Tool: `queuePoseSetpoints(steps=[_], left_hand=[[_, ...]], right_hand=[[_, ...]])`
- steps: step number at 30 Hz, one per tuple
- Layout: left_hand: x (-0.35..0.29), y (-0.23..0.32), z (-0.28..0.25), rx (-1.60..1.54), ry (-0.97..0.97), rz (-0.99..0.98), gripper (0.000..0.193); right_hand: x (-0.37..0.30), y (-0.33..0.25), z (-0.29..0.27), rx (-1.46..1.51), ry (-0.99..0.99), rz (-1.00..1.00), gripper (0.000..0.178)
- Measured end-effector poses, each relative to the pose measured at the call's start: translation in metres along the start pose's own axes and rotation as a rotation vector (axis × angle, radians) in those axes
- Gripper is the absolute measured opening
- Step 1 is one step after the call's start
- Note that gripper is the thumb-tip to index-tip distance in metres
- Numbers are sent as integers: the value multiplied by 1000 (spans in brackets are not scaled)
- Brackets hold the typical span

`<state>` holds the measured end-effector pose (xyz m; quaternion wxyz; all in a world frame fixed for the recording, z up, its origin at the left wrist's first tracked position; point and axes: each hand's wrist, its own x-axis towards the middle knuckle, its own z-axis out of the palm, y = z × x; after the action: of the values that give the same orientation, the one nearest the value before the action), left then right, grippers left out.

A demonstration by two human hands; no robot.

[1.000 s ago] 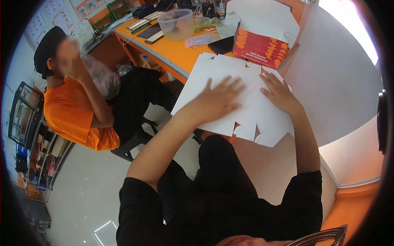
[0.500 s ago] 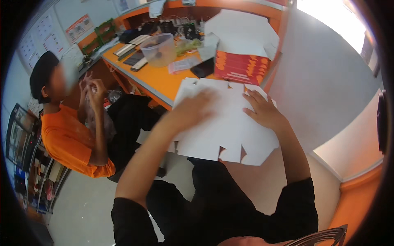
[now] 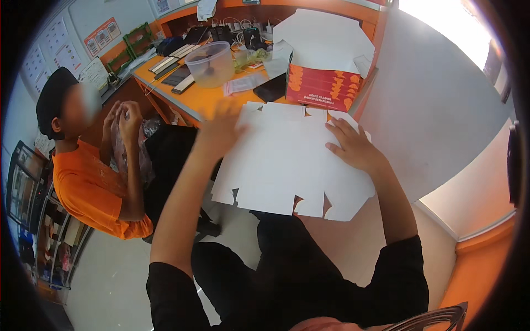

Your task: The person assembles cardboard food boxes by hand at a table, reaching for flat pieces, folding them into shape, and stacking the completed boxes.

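Note:
A flat white cardboard box blank (image 3: 287, 160) with notched edges lies in front of me, its near edge above my knees. My right hand (image 3: 353, 146) rests palm down on its right part, fingers spread. At the blank's upper left edge is my left hand (image 3: 221, 132), blurred by motion, its fingers stretched out and holding nothing. Just beyond the blank stands an open box (image 3: 326, 91), red outside and white inside, with its lid raised.
On the orange table (image 3: 205, 100) are a clear plastic tub (image 3: 210, 66), a dark phone-like slab (image 3: 270, 88), a plastic packet (image 3: 244, 84) and cables. At left sits a person in an orange shirt (image 3: 91, 185), holding a plastic bag (image 3: 124, 151). A grey panel (image 3: 430, 105) rises at right.
My left hand has moved left from the middle of the blank to its left edge. The blank's left panel now lies spread out flatter and wider. My right hand has stayed in place.

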<state>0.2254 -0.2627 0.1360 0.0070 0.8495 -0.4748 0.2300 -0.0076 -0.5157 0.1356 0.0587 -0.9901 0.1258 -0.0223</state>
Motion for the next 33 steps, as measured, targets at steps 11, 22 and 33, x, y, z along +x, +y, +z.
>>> queuePoseSetpoints(steps=[11, 22, 33], left_hand=[[65, 69, 16, -502, -361, 316, 55], [19, 74, -31, -210, -457, -83, 63], [-26, 61, -29, -381, -426, -75, 59]], right_hand=[[7, 10, 7, -33, -26, -37, 58], [-1, 11, 1, -28, -5, -8, 57], [21, 55, -2, 211, 199, -97, 31]])
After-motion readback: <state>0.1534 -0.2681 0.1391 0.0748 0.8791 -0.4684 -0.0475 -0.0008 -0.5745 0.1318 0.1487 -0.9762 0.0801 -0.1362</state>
